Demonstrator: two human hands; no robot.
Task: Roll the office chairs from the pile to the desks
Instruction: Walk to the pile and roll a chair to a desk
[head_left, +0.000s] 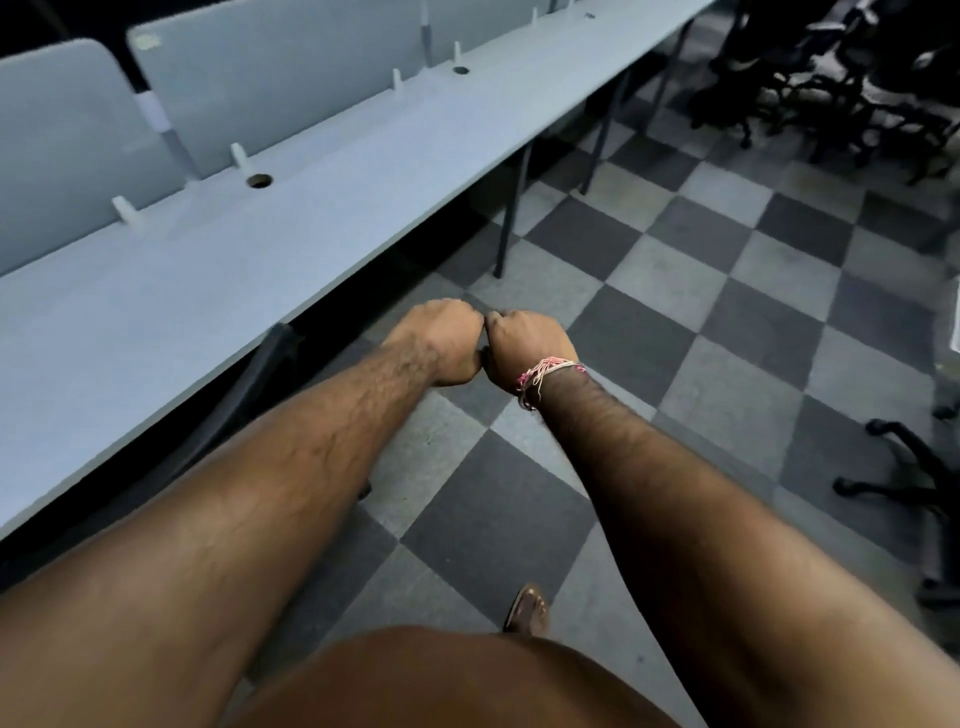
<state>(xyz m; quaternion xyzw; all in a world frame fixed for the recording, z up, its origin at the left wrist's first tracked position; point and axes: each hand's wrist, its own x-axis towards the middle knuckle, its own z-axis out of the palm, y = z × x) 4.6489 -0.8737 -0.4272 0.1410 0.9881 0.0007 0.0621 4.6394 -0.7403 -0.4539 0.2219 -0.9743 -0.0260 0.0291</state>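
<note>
Beside the long counter (311, 197), both hands, left hand (441, 340) and right hand (524, 345), are clenched on nothing visible; the piled chairs (841, 78) probably roll easily when held by the backrest.

head cam – looks forward, down over forearms – desk (322, 171) left

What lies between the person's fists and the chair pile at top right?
Head view: only bare checkered floor between the hands and the chair pile.
</note>
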